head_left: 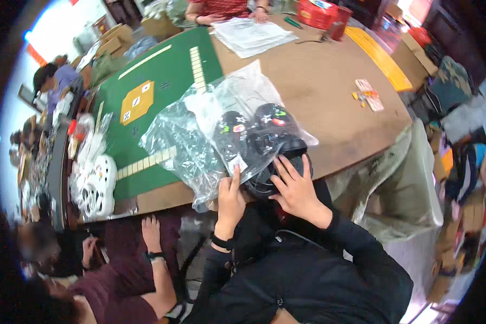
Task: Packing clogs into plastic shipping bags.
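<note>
A pair of black clogs with coloured charms lies in a clear plastic bag at the table's near edge. My left hand has its fingertips on the bag's near edge, closed on the plastic beside a small white label. Its thumb is mostly hidden. Over the heel end of the clogs, my right hand lies with its fingers spread on the black surface. The soles and the underside of the bag cannot be seen.
White clogs sit at the table's left edge, by a green mat. A co-worker's hands rest near stacked plastic sheets across the table; another person sits at lower left. Small cards and a yellow strip lie right.
</note>
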A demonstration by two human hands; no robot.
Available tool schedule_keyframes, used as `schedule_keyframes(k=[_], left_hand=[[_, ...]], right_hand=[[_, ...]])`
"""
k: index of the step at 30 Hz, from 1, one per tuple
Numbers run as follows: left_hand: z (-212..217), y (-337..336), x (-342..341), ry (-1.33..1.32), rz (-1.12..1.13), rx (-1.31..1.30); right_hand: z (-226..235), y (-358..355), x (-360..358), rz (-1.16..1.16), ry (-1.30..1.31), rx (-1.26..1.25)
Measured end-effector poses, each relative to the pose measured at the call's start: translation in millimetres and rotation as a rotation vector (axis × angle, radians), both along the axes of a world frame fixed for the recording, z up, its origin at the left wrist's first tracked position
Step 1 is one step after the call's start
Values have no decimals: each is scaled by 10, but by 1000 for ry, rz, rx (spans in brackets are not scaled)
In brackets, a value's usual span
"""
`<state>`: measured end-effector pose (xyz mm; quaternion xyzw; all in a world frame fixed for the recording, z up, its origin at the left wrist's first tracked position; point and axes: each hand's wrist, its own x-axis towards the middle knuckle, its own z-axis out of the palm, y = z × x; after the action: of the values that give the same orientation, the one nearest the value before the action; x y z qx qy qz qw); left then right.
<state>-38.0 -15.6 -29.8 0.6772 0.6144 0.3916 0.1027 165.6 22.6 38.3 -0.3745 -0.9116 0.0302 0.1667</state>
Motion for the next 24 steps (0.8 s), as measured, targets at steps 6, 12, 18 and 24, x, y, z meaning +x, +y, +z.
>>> schedule_keyframes(k=[6, 12, 18, 24], left_hand=[[-84, 9, -130, 25, -53, -83], [-486, 53, -71, -556, 158, 41], [-260, 145, -90, -438, 277, -76], [-392, 168, -113, -113, 177, -39]], right_hand=[[-233, -172, -83, -201, 105, 73], [-284, -47, 431, -328, 553, -216], [-337, 483, 825, -152, 138, -322], [-333, 752, 832, 116, 201, -519]])
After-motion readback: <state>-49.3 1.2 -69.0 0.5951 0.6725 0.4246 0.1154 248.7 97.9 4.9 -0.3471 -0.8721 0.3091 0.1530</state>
